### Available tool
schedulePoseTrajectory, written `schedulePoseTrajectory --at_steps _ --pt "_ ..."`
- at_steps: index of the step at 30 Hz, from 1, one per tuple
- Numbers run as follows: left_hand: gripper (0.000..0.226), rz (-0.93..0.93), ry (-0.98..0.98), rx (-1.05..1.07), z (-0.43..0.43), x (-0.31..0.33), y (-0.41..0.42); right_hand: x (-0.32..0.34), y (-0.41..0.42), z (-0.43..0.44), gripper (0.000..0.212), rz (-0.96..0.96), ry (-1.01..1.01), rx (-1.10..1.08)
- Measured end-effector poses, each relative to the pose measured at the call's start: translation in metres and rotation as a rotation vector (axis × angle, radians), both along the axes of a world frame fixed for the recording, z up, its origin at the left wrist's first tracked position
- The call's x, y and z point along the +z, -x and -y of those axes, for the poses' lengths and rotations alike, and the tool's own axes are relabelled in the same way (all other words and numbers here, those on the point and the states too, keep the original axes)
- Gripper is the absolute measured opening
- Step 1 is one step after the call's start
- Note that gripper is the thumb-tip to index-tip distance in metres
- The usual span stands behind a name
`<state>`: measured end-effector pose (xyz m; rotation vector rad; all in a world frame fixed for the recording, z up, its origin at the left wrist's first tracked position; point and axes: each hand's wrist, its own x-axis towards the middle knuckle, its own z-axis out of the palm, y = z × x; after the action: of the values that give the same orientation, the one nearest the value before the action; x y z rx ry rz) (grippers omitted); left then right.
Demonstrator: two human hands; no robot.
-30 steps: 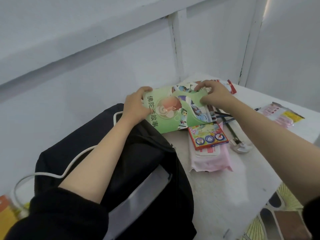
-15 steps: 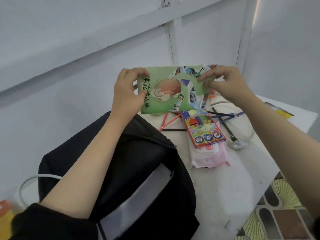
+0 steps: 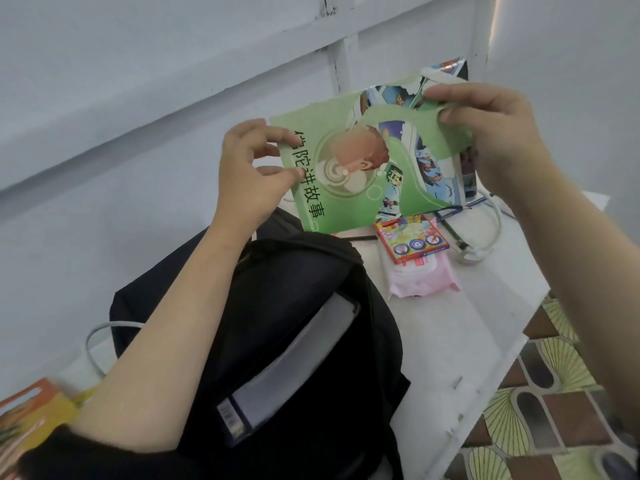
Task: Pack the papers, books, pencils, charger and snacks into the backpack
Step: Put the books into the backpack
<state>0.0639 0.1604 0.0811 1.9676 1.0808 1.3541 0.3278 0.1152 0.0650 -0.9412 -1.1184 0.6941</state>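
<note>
A green picture book [image 3: 349, 181] with a torn cover is held upright in the air above the table, over the far end of the black backpack [image 3: 277, 306]. My left hand [image 3: 249, 171] pinches its left edge and my right hand [image 3: 491, 133] pinches its upper right corner. The backpack lies open on the table with a white-paged book [image 3: 294, 368] standing inside it. A coloured-pencil box [image 3: 412, 239] lies on a pink snack pack [image 3: 419, 278], with loose pencils [image 3: 450, 223] and the white charger and cable [image 3: 485, 244] behind it.
The white table [image 3: 450, 341] ends at the right, with patterned floor tiles [image 3: 554, 410] below. A white cable [image 3: 100, 337] loops left of the backpack. An orange packet [image 3: 34, 410] lies at the lower left. A white wall stands close behind.
Both hands have lifted the green book off the table and raised it, tilting it upright. The pencil box, loose pencils and charger beneath it have come into view.
</note>
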Motion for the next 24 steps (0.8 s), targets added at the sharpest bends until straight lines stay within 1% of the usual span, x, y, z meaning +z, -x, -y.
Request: schedulePoseTrajectory --at_steps 3,7,9,12,16,18,20,23,24 --pt "0.041 0.004 0.128 -0.142 0.01 -0.002 0.007 -0.011 0.01 0.016 0.034 -0.093 0.051 0.021" --pt "0.044 0.006 0.233 -0.25 0.026 -0.002 0.01 -0.026 0.019 0.038 0.032 -0.192 0.118 0.03" --pt "0.044 -0.034 0.269 -0.256 0.035 -0.001 0.009 -0.031 0.021 0.047 0.032 -0.216 0.136 0.002" --pt "0.048 -0.116 0.268 -0.25 0.044 0.002 0.008 -0.037 0.023 0.061 0.032 -0.261 0.132 -0.032" --pt "0.051 -0.056 0.265 -0.28 0.049 0.013 0.005 -0.042 0.029 0.08 0.031 -0.361 0.12 -0.003" --pt "0.049 -0.02 0.301 -0.298 0.055 0.019 0.001 -0.047 0.032 0.089 0.036 -0.379 0.153 0.061" --pt "0.048 0.001 0.339 -0.308 0.062 0.022 -0.001 -0.054 0.035 0.098 0.044 -0.377 0.227 0.132" --pt "0.045 -0.031 0.407 -0.335 0.069 0.016 0.004 -0.064 0.037 0.114 0.049 -0.426 0.273 0.149" --pt "0.05 -0.06 0.448 -0.345 0.073 0.014 0.006 -0.068 0.038 0.119 0.049 -0.452 0.27 0.134"
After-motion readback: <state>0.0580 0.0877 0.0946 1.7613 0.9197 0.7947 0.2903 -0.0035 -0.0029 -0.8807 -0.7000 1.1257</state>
